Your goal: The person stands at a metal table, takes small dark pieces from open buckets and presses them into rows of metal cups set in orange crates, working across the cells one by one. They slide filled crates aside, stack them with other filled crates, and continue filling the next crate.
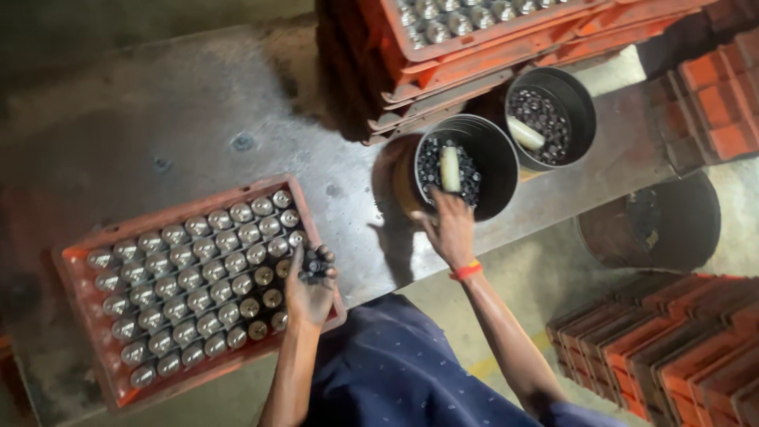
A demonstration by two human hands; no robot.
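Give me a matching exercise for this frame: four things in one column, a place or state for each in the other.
1. left hand
2. right hand
3. red tray
4. far bucket

a. reaching into the near bucket of small dark parts
b. on the metal table, full of silvery cylinders
c. holding small dark parts over the tray's corner
d. behind the near one, with a pale scoop

Pairs: 1-c, 2-a, 3-b, 4-d
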